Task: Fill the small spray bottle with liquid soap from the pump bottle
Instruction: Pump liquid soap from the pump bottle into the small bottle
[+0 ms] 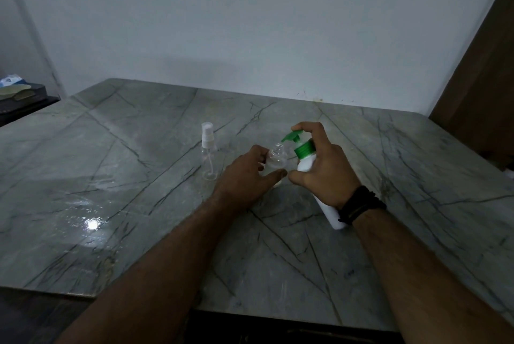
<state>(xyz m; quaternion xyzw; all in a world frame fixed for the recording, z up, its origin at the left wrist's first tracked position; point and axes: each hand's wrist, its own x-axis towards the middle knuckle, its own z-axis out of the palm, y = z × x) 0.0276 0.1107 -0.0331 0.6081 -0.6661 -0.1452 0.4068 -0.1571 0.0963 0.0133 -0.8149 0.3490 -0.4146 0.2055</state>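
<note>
Grey marble worktop [139, 176] against a pale wall. Right hand [325, 171] grips a tilted white pump bottle [307, 163], finger on its green pump head, nozzle just over an open clear small bottle [276, 161] mid-worktop, which the left hand [247, 176] pinches. Capped spray bottle [208, 154] stands left, apart.

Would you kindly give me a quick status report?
Left hand holds open small bottle. Right hand grips tilted pump bottle, nozzle over its mouth. Second spray bottle stands apart, clear.
</note>
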